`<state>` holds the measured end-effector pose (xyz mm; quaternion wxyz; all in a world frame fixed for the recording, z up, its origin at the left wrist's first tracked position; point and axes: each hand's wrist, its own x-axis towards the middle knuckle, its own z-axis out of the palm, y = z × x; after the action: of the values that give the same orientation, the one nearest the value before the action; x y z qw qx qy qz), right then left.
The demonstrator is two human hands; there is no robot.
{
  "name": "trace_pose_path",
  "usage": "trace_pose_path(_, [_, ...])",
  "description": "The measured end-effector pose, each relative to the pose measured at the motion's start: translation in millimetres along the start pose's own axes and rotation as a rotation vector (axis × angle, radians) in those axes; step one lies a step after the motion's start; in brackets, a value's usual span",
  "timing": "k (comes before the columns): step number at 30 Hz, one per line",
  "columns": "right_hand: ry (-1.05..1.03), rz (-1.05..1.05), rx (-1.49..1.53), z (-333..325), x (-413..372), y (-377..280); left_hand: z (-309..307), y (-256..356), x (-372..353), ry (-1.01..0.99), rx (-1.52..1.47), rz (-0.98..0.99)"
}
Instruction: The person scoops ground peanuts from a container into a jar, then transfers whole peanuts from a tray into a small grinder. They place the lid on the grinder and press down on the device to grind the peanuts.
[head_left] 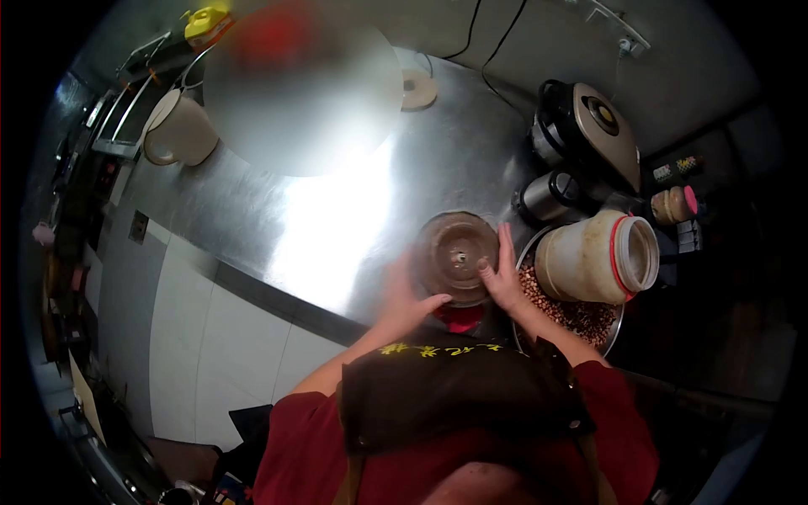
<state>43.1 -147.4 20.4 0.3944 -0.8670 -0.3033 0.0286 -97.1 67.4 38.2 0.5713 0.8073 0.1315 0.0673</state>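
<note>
A round, brown, see-through container (459, 252) stands on the metal table close to my apron, with a small pale bit at its centre. Something red (459, 317) shows beneath its near edge. My left hand (406, 295) is against its left side, thumb stretched along the near rim and fingers smeared by motion. On the opposite side, my right hand (503, 278) presses along the wall, with its thumb over the rim. Between them, the two hands hold the container. What lies inside it is too dim to make out.
To the right, a metal bowl (619, 332) holds brown nuts or beans, and a cloudy plastic jar (581, 257) with a red ring lies tilted on them. Behind stand a metal cup (547, 198) and a rice cooker (593, 126). A pale bucket (189, 135) is at the table's left end.
</note>
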Motion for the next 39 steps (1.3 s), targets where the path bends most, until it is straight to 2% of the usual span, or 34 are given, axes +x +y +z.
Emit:
trace_pose_path(1, [0.011,0.081,0.239,5.7,4.5,-3.5,0.3,7.0,2.3,0.086,-0.006,0.051])
trace_pose_path(3, [0.030,0.245,0.721,9.3,12.8,-5.4,-11.3,-8.9,12.6,0.056,-0.051,0.011])
trace_pose_path(5, [0.231,0.080,0.170,-19.6,42.3,-20.1,-24.5,-14.4,19.3,0.029,-0.101,-0.017])
trace_pose_path(7, [0.559,-0.025,-0.402,-50.9,76.1,-9.6,-28.5,0.3,19.0,0.081,0.149,0.137])
trace_pose_path(8, [0.641,0.130,-0.528,-59.3,90.0,-2.1,-30.4,6.4,19.9,0.112,0.274,0.214])
trace_pose_path(10, [0.622,0.542,-0.591,-72.4,116.9,23.2,-28.2,15.7,24.1,0.084,0.336,0.275])
trace_pose_path(12, [0.501,0.787,-0.481,-82.4,133.8,45.7,-24.3,25.3,27.5,0.068,0.417,0.358])
trace_pose_path(16, [0.502,0.630,-0.380,-83.5,140.7,49.4,-17.5,15.9,32.8,0.031,0.503,0.349])
trace_pose_path(18, [0.460,0.566,-0.400,-76.9,138.4,38.4,-17.2,14.2,33.0,0.041,0.424,0.328])
trace_pose_path(19, [0.492,0.495,-0.354,-71.2,137.1,40.9,-17.3,13.6,33.0,0.050,0.385,0.317])
trace_pose_path(23, [0.523,0.463,-0.037,-68.5,131.3,24.9,-18.4,16.1,32.0,0.059,0.393,0.261])
trace_pose_path(26, [0.483,0.213,0.000,-91.3,124.9,-9.3,-17.0,20.4,27.6,0.066,0.460,0.223])
trace_pose_path(28, [0.462,0.054,0.083,-114.9,119.0,-66.2,-17.2,18.3,27.9,0.050,0.426,0.217])
trace_pose_path(32, [0.213,-0.029,0.194,-153.7,100.1,-139.7,-15.0,15.6,28.0,0.073,0.430,0.234])
trace_pose_path(35, [0.054,-0.057,0.199,-144.3,82.6,-162.1,-13.5,12.8,28.8,0.075,0.428,0.240])
trace_pose_path(39, [-0.028,-0.248,-0.008,-109.5,75.4,-161.4,-13.9,14.5,27.9,0.088,0.446,0.227])
